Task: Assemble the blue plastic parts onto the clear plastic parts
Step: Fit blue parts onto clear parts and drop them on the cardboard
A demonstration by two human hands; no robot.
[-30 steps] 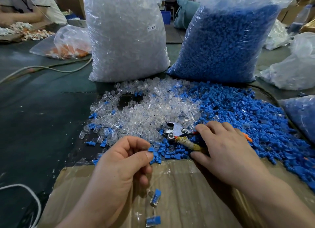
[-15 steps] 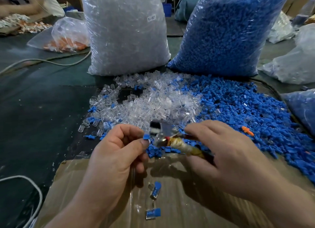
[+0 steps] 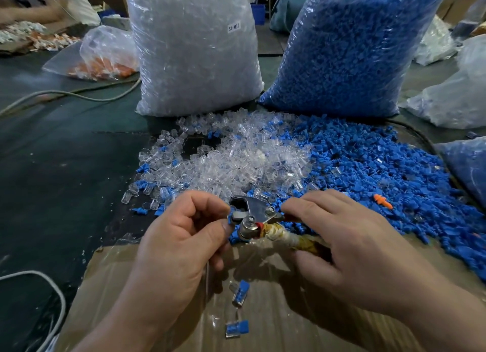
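**Blue part held at the tool's head**

At the far left I see a white cable looping over the dark tabletop, and farther back a bag of orange pieces. My left hand sits over the near cardboard. Its fingers are curled, with thumb and forefinger pinching a blue part that touches the metal head of the tool. Whether a clear part sits under that blue one I cannot tell, because the fingers hide it. Below the hand, two joined pieces lie on the cardboard, blue on clear, one nearer me than the other. Behind the tool the clear pile spreads over the tabletop, with the tall clear bag upright behind it. My right hand is clamped round the tool's wrapped handle, fingers curled over it and thumb beneath. Right of that the blue pile touches the clear pile and runs toward the right edge, and a blue bag stands behind it. One orange part lies on the blue pile near my right hand.
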